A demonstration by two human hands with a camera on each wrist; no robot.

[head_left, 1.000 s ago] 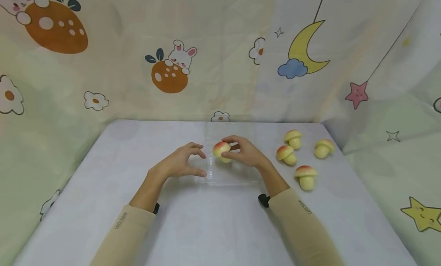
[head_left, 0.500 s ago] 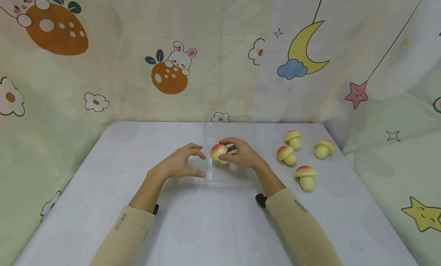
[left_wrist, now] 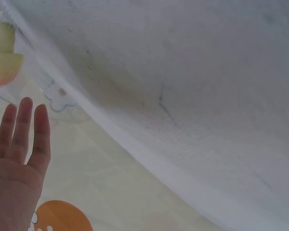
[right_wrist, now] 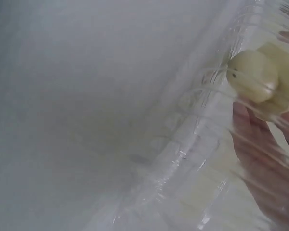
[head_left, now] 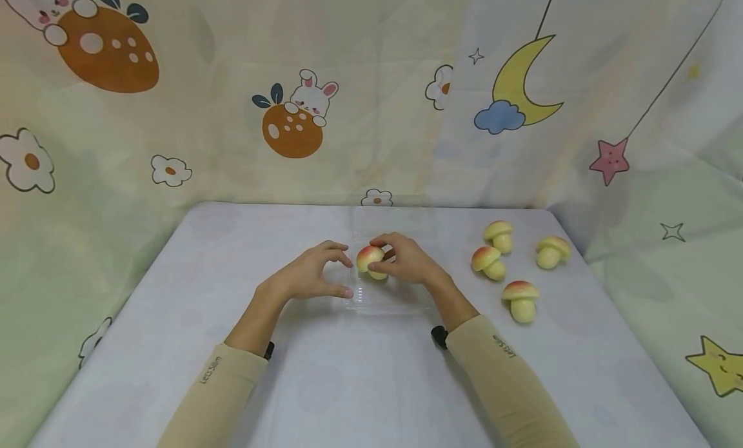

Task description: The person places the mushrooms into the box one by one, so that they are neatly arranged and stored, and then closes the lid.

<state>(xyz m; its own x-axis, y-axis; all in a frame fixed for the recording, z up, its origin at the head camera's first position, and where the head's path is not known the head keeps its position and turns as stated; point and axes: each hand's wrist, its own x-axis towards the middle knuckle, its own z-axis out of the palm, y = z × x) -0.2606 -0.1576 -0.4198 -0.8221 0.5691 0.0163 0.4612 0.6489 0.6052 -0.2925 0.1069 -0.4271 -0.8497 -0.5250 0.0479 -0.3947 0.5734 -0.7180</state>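
Right hand (head_left: 403, 261) pinches mushroom (head_left: 369, 257) inside clear box (head_left: 395, 300), has just shifted it slightly closer to box's left wall; positioning seems under way, no release yet. Cap tips toward box's far left, stem toward near side, long axis slanted. Left hand (head_left: 313, 272) loose beside box's left wall, contact unclear.

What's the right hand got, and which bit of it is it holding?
A mushroom. The right hand holds it by its red-and-yellow cap, between the fingers and thumb.
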